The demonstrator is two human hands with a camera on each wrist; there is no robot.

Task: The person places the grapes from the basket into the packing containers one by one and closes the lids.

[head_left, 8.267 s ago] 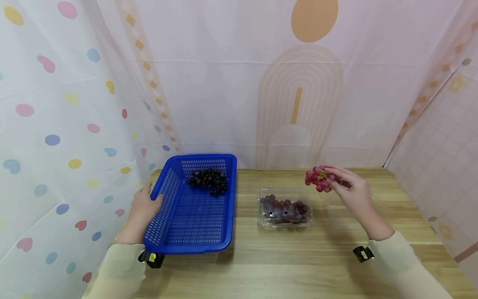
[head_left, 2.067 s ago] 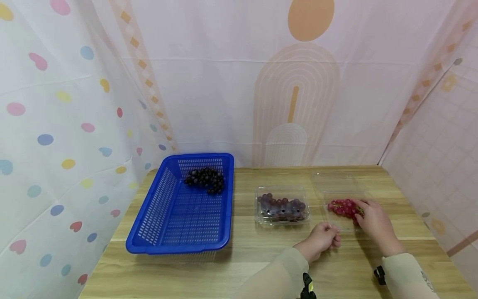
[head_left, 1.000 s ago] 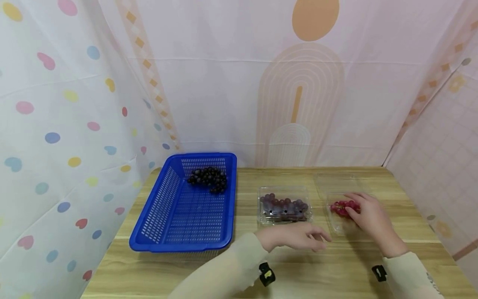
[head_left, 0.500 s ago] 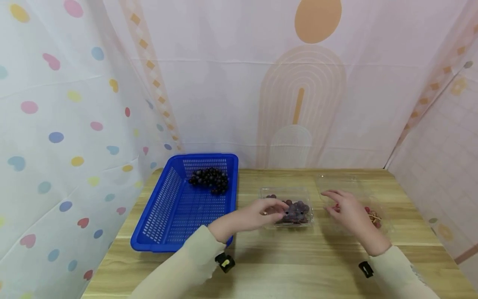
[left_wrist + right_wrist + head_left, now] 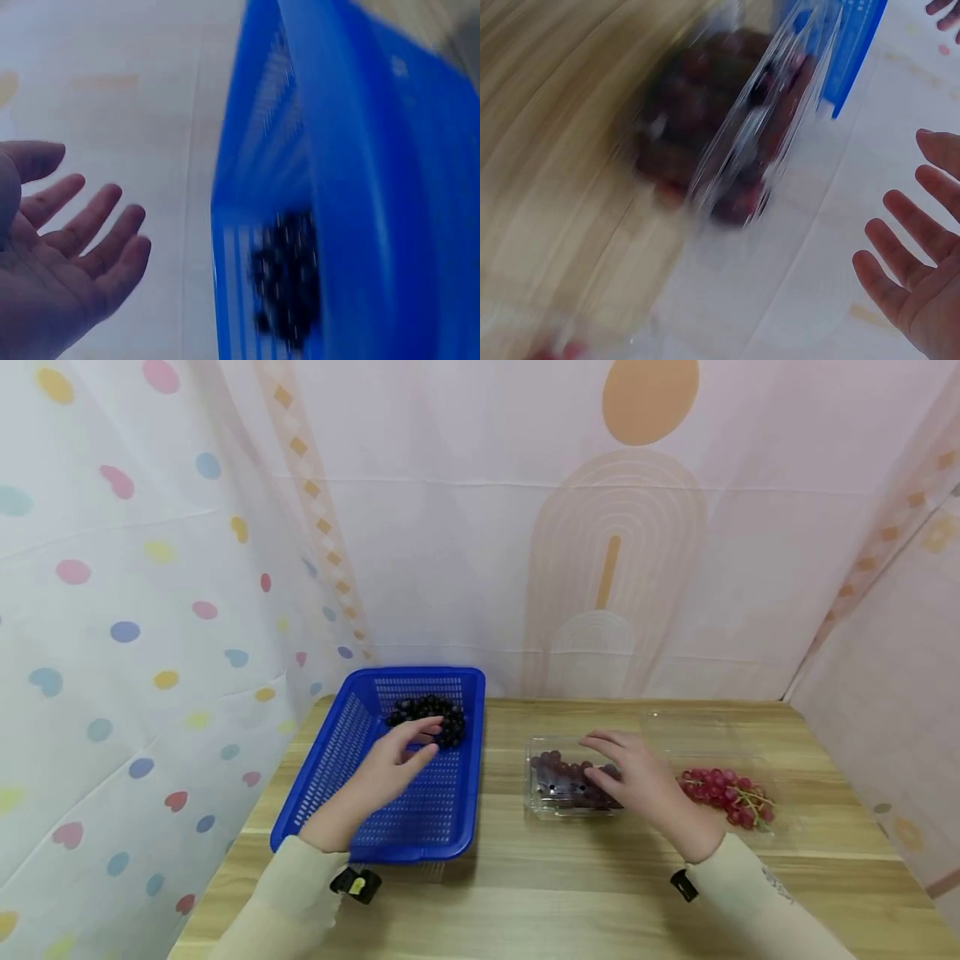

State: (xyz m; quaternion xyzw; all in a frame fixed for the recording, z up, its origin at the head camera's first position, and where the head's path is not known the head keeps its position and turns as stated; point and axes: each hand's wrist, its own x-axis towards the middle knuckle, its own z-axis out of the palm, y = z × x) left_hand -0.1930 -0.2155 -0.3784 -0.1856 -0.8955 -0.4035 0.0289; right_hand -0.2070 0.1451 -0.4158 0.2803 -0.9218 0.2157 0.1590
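My left hand [image 5: 382,768] is over the blue basket [image 5: 478,768], fingers spread loosely with nothing in them. A bunch of black grapes [image 5: 452,729] lies at the basket's far end, partly behind my fingertips. My right hand [image 5: 637,777], relaxed and holding nothing, overlaps the right side of a lidded clear box of dark red grapes [image 5: 551,763]. In the right wrist view the hand [image 5: 922,255] shows apart from the blurred grape box [image 5: 705,97]. Pinkish-red grapes [image 5: 723,789] with green stems lie in an open clear box, partly behind my right wrist.
The open box's clear lid [image 5: 686,727] lies folded back on the wooden table [image 5: 555,902]. A patterned curtain [image 5: 465,527] hangs right behind the table, and a dotted one [image 5: 150,735] along the left side.
The right hand has set the pinkish-red grapes into the open clear box, let go and moved left. The left hand, which had gone over near that box, has swung back left over the basket.
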